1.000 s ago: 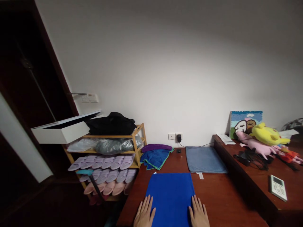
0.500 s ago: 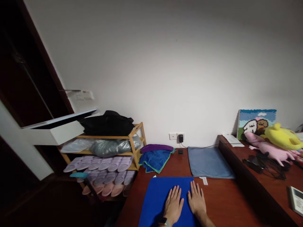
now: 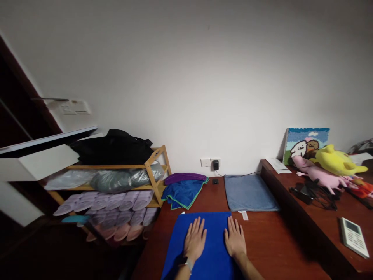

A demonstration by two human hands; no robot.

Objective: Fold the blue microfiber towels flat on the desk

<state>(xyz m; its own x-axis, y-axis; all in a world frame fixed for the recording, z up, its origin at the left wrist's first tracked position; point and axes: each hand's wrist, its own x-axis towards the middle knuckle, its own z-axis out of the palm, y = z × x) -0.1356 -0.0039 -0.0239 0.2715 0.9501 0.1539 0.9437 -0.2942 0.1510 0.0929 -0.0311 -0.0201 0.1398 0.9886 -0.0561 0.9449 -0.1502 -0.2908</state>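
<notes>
Any print on the white tag (image 3: 244,215) below the grey cloth (image 3: 250,192), right of centre, is too small for me to read. The blue cloth (image 3: 215,249) lies at the bottom centre of the frame, its far edge near the grey one. The left edge of the surface (image 3: 271,237) runs near its left side; brown wood stretches toward the lower right. It looks smooth, evenly bright blue. Both my hands are open, palms down: left hand (image 3: 194,240) on it, right hand (image 3: 235,239) across its right edge.
</notes>
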